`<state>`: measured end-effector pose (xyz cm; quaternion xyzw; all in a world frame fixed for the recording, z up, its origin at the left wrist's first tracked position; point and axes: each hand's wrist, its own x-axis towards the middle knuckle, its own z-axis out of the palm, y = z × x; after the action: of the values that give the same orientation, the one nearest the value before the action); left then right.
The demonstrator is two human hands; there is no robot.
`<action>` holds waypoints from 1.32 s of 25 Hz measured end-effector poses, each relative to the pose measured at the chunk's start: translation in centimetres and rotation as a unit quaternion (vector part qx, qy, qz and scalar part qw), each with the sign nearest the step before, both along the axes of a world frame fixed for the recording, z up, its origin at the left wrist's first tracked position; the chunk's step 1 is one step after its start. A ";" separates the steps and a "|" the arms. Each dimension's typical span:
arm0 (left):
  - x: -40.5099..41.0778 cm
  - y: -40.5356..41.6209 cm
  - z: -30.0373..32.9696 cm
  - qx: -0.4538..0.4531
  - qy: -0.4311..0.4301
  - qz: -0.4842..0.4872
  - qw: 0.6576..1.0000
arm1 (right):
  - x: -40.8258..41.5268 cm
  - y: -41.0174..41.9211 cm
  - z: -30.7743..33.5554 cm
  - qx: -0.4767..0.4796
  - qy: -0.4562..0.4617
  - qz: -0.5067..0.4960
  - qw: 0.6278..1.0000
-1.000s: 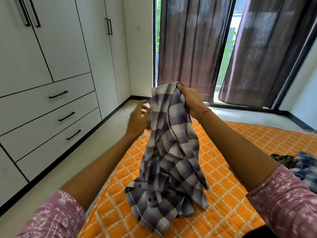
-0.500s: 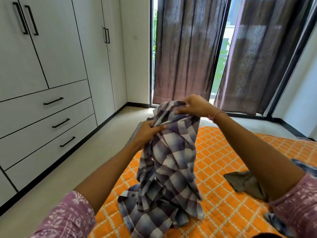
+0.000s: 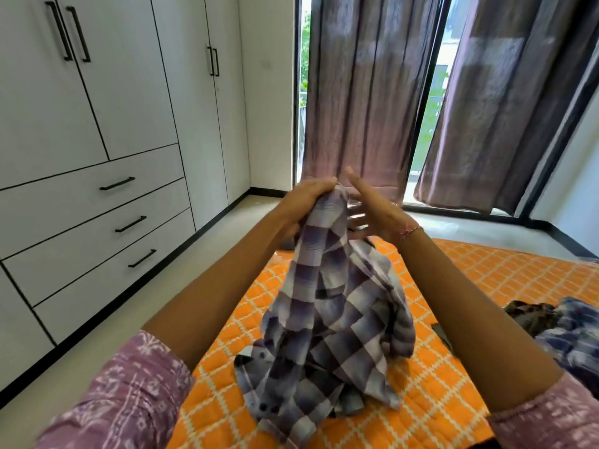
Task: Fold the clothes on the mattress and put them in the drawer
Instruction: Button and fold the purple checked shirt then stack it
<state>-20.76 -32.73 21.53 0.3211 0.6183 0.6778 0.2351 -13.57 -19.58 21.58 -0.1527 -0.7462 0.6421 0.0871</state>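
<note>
A purple-and-white checked shirt (image 3: 334,306) hangs crumpled in front of me, its lower part heaped on the orange patterned mattress (image 3: 470,280). My left hand (image 3: 304,205) grips the shirt's top edge. My right hand (image 3: 372,212) is just right of it with fingers stretched out and blurred, beside the cloth and not holding it. The white wardrobe on the left has three drawers (image 3: 97,222) with black handles, all closed.
More clothes lie at the mattress's right edge: a dark patterned piece (image 3: 531,315) and a blue one (image 3: 577,338). Bare floor (image 3: 107,341) runs between mattress and wardrobe. Dark curtains (image 3: 363,92) hang over the glass doors behind.
My right hand has let go of the shirt's top and opened. My left hand has moved up and taken the top edge. The shirt hangs a little higher.
</note>
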 end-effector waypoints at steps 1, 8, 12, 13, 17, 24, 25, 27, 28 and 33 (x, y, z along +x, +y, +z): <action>0.2 0.1 0.0 0.004 -0.042 -0.028 0.999 | -0.2 -0.7 -0.4 -0.078 0.039 0.058 0.995; -3.2 -5.1 -7.1 -0.117 0.104 0.008 0.988 | 0.1 1.8 -0.3 -0.171 0.174 -0.030 0.969; -1.9 -2.1 -13.2 -0.192 0.160 -0.048 0.967 | -0.1 3.1 1.4 -0.179 0.212 -0.067 0.958; -1.8 -1.6 -13.2 -0.175 0.151 -0.006 0.973 | 0.0 4.0 1.6 -0.140 0.209 -0.101 0.963; -3.4 -2.8 -9.5 -0.139 0.135 0.052 0.980 | 1.5 10.8 0.2 0.021 0.163 -0.308 0.937; -4.9 -0.5 -2.1 -0.179 0.216 0.151 0.948 | 2.0 9.8 -2.6 0.323 0.001 -0.348 0.880; -4.4 0.2 -1.0 -0.198 0.182 0.164 0.949 | 2.1 7.7 -2.3 0.370 0.044 -0.301 0.878; -3.0 1.6 0.6 -0.239 0.112 0.137 0.955 | 1.6 2.6 -1.5 0.351 0.113 -0.110 0.923; -2.1 1.9 1.4 -0.233 0.067 0.097 0.965 | 1.0 0.6 -1.6 0.365 0.109 -0.031 0.924; -1.1 1.3 0.5 0.063 0.009 0.010 0.998 | -0.8 0.5 -1.7 0.409 0.240 -0.166 0.865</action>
<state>-21.88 -31.41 22.06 0.3350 0.5800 0.7146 0.2018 -14.32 -19.04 19.88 -0.0656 -0.8616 0.2723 0.4234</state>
